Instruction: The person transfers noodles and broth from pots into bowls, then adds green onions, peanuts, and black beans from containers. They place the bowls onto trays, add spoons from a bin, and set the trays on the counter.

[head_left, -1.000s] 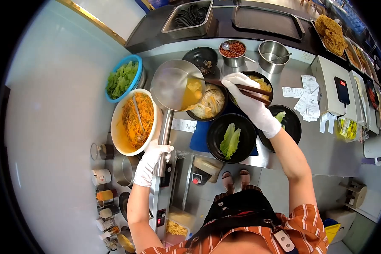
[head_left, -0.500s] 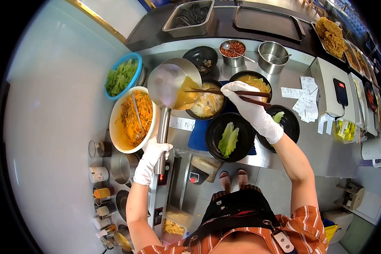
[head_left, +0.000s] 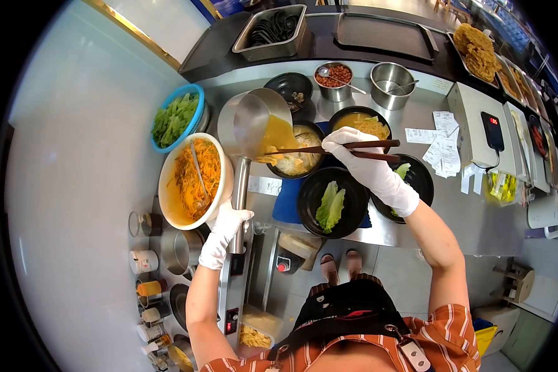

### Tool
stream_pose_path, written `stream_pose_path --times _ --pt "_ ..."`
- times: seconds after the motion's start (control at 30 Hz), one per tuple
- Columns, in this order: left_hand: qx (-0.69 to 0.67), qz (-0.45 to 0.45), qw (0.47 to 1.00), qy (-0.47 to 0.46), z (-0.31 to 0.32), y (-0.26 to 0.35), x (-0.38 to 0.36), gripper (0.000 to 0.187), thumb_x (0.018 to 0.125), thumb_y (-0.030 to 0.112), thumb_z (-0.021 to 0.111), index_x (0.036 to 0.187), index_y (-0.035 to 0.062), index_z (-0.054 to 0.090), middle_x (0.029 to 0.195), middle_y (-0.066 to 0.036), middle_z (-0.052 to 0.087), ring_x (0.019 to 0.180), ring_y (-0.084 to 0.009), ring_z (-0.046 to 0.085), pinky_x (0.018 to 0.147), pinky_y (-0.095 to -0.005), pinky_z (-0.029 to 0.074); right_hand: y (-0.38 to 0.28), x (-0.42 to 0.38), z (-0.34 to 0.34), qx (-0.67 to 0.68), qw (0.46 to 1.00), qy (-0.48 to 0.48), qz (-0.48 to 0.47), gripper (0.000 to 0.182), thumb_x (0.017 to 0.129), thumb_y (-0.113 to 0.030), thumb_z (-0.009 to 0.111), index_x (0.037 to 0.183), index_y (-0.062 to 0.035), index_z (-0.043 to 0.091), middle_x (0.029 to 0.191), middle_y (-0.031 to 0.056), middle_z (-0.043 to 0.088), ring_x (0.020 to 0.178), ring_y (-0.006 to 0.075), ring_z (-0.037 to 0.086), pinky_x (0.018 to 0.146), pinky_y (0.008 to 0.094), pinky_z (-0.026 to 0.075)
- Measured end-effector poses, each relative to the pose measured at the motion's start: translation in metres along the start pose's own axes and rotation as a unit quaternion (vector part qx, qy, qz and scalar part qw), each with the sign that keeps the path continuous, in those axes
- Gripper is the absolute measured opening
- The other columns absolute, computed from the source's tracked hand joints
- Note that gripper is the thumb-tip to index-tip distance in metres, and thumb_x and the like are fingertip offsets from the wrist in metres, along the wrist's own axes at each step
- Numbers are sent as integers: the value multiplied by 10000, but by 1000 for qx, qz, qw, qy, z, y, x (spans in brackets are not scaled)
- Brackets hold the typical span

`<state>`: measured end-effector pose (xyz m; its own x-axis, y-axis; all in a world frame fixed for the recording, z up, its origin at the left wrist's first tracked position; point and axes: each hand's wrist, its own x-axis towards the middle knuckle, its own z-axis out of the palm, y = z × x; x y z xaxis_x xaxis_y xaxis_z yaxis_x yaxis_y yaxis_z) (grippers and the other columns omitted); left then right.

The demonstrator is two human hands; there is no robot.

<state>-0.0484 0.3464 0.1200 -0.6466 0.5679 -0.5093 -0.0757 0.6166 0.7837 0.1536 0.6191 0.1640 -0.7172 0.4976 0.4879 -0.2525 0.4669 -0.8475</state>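
Note:
My gloved left hand (head_left: 227, 228) is wrapped round the long metal handle of a saucepan (head_left: 237, 124). Tilted to the right, the pan holds yellow broth and its lip is over a black bowl of noodles (head_left: 299, 149). My gloved right hand (head_left: 363, 155) grips dark wooden chopsticks (head_left: 372, 144), whose tips are at the broth by the pan's lip. Behind this hand stands a black bowl with yellow soup (head_left: 359, 121). Nearer me, a black bowl (head_left: 310, 211) holds a lettuce leaf (head_left: 332, 208); another black bowl (head_left: 418, 186) with lettuce is partly hidden by my right wrist.
A white bowl of shredded carrot (head_left: 198, 177) and a blue basket of greens (head_left: 178, 118) stand left. Behind are a pot of peanuts (head_left: 333, 80), a metal pot (head_left: 392, 87) and a black bowl (head_left: 289, 90). Receipts (head_left: 443, 146) lie at the right.
The pan has tipped further, with the broth nearer its lip and over the noodle bowl. The chopstick tips have shifted left and down to the pan's edge.

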Motion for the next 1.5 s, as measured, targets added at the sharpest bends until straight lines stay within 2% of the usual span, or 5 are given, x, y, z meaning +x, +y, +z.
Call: stream_pose_path --times 0.33,0.47,0.73,1.17,1.5 --pt "3 -1 1000 -3 6 12 1 413 738 -64 647 1114 -56 475 735 -98 603 484 -143 531 435 -269 447 -10 12 -18 18 997 55 -54 53 861 -49 619 870 3 622 870 76 627 821 173 608 752 273 482" --pt "-2 -2 1000 -3 8 14 -1 390 739 -66 648 1093 -57 484 731 -94 602 484 -142 531 435 -269 446 4 20 0 27 999 42 3 98 866 -81 611 883 15 621 882 77 623 834 190 607 771 285 479" --pt "-10 9 1000 5 11 13 1 333 732 -54 658 1032 -50 512 727 -92 604 491 -137 533 441 -267 444 2 6 -12 -59 998 2 -38 92 855 -76 614 863 14 625 850 102 625 791 232 619 708 301 482" --pt "20 19 1000 13 1 8 -2 367 735 -50 655 1068 -63 502 731 -93 605 489 -131 531 439 -262 441 -21 -1 -27 -3 995 41 -87 11 839 17 620 844 12 611 837 104 628 777 215 619 726 289 492" --pt "59 13 998 12 -4 16 -9 410 725 -33 643 1111 -51 508 744 -73 598 521 -129 532 490 -269 452 -6 13 -6 -21 999 2 -25 86 853 -68 612 832 15 608 808 91 599 776 209 590 708 299 465"
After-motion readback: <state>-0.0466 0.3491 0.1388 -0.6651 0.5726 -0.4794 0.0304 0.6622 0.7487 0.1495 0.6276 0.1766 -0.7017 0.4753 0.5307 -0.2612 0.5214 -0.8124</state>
